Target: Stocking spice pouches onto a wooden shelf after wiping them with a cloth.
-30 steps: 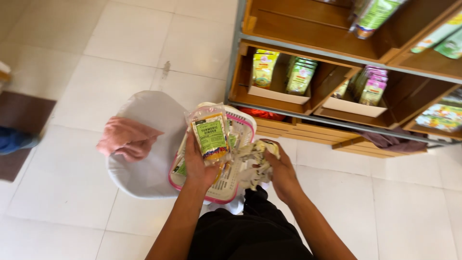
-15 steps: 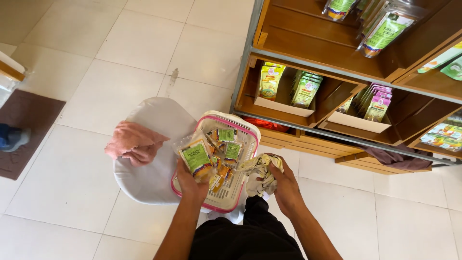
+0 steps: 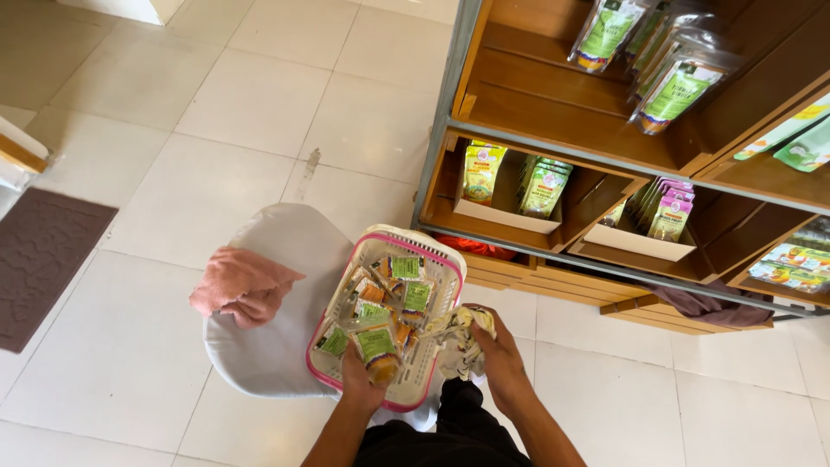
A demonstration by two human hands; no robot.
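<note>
While our left hand clamps a green-labelled packet in the pink-rimmed basket on the white stool, our right hand, at 3 o'clock, grips a crumpled cloth. We judge the overhanging basket could tip, spilling packets.

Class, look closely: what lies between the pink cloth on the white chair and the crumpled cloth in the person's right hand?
In the head view, the pink-rimmed basket of green-labelled packets lies between pink cloth and crumpled cloth.

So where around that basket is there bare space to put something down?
Free: the white seat between the pink cloth and the basket, and the top wooden shelf left of its hanging packets. Crowded: the basket's inside, under the left hand.
</note>
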